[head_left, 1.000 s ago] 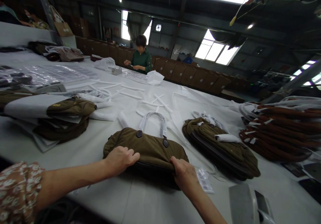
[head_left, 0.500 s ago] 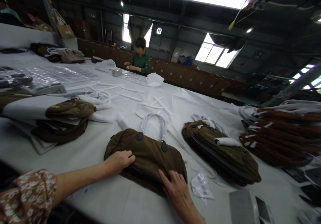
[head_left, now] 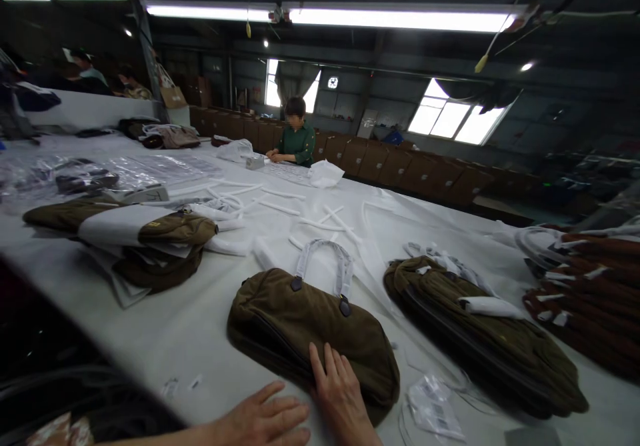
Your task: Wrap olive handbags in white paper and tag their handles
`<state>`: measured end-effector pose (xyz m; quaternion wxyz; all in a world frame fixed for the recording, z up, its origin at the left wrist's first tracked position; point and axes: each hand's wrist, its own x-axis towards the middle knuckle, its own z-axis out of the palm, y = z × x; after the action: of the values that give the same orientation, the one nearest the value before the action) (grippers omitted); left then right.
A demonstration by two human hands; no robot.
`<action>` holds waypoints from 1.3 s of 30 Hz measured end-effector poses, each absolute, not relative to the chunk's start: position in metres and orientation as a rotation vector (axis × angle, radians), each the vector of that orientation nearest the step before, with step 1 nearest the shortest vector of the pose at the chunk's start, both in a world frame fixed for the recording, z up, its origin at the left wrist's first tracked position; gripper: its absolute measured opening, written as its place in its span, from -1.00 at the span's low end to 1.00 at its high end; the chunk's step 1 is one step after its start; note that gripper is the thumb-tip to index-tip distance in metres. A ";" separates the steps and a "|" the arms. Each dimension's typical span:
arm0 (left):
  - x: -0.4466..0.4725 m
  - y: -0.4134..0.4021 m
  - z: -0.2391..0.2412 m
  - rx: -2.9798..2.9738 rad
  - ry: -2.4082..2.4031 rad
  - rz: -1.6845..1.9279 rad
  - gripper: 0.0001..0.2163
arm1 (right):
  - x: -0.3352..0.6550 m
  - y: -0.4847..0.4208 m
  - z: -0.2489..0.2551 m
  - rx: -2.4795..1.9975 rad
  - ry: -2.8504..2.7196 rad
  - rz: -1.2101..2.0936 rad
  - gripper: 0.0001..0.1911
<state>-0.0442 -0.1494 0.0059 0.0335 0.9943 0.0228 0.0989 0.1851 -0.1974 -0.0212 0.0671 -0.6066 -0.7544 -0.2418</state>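
An olive-brown fabric handbag with paper-wrapped handles lies flat on the white table in front of me. My right hand rests on the bag's near edge with its fingers stretched out flat. My left hand lies open on the table just in front of the bag, fingers spread, holding nothing.
A pile of olive bags lies to the right, rust-brown bags beyond it. More olive bags wrapped in white paper lie at left. Small plastic packets sit beside the bag. A person in green works at the far end.
My left hand came off the bag's left end and now lies flat on the table near my right hand. The view has tilted up and shifted.
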 end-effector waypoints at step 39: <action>-0.005 -0.078 0.047 2.899 0.401 0.055 -0.18 | 0.198 -0.204 -0.037 -1.460 -2.108 -1.063 -0.58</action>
<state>-0.0053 -0.0781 0.0473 0.1072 0.9847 0.1363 0.0187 0.1977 -0.2037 -0.0365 0.1821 -0.5171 -0.7468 -0.3764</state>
